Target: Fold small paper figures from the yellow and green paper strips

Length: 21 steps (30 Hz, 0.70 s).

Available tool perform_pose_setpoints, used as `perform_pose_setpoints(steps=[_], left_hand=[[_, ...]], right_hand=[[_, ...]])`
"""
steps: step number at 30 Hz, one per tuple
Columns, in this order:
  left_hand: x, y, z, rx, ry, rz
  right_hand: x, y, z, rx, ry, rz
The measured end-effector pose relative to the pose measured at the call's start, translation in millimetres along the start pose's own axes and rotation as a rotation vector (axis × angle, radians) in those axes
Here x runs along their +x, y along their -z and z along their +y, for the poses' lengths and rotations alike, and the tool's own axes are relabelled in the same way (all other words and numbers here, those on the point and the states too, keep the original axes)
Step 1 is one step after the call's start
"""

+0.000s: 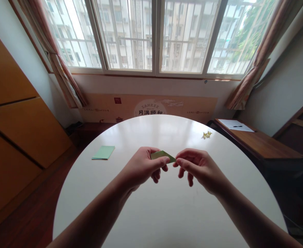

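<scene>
Both hands raised over white table [167, 213]; left hand [141, 168] and right hand [200, 168] pinching folded green paper [163, 155] between fingertips

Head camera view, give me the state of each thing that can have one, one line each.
Small green folded paper, held above round white table.
Left hand, pinching its left end.
Right hand, pinching its right tip.
Pale green paper stack, lying flat on table.
Small gold paper figures, resting on table.
Pink curtains, drawn aside.
</scene>
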State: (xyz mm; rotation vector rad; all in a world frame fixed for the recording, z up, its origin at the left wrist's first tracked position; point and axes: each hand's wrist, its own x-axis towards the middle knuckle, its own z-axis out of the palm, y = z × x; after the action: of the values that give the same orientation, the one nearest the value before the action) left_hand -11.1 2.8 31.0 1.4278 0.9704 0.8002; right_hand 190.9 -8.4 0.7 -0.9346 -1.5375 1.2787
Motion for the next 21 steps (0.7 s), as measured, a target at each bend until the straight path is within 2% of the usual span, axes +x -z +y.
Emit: perform_pose_setpoints(steps=[9, 21], left_hand=[[-1.6, -1.1, 1.9, 0.1, -0.024, 0.031], [-0.8, -1.9, 4.0, 0.152, -0.016, 0.046]], right_hand=[[3.0, -2.2, 1.0, 0.135, -0.188, -0.069], [4.5, -6.1, 4.5, 0.251, -0.263, -0.023]])
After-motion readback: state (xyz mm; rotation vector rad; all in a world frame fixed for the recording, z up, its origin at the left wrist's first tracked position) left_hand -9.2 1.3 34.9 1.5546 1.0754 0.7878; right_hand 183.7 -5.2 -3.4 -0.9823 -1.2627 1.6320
